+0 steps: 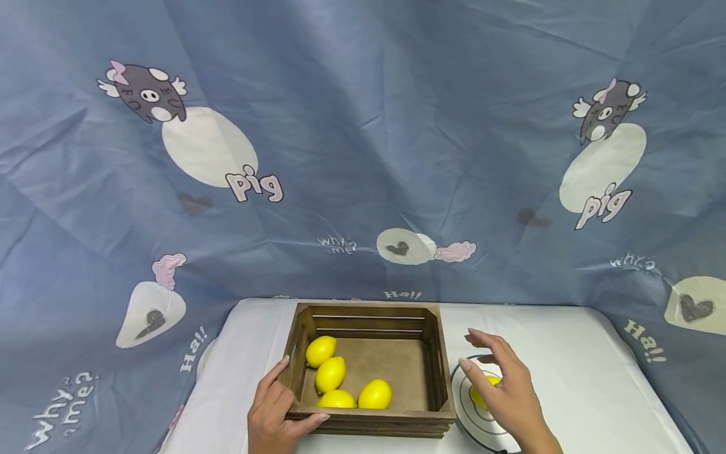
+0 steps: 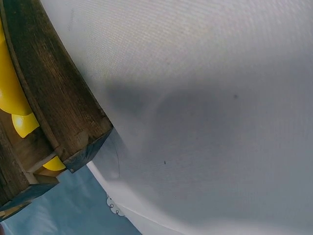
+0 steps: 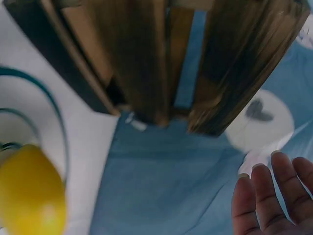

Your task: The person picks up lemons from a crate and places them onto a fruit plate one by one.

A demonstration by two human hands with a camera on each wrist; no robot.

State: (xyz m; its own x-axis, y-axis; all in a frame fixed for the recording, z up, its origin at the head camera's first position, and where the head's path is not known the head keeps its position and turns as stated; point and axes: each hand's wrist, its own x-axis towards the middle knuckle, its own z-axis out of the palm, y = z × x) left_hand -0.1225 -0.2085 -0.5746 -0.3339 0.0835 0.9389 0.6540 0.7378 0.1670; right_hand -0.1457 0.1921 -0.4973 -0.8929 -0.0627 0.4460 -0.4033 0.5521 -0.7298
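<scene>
A brown wooden crate (image 1: 363,415) with slatted sides holds several yellow lemons (image 1: 331,374) along its left side and front. My left hand (image 1: 276,410) grips the crate at its front left corner, thumb along the front rim and fingers at the left side. My right hand (image 1: 507,391) hovers over a white plate (image 1: 464,413) with dark rings, right of the crate. Its fingers and thumb are apart, with nothing between them. One lemon (image 3: 34,191) lies on that plate, partly hidden by the right hand in the head view.
A white cloth (image 1: 595,378) covers the table under the crate and plate. Behind and around the table hangs a blue curtain (image 1: 351,157) printed with pigs and words. The crate's right wall stands close beside the plate.
</scene>
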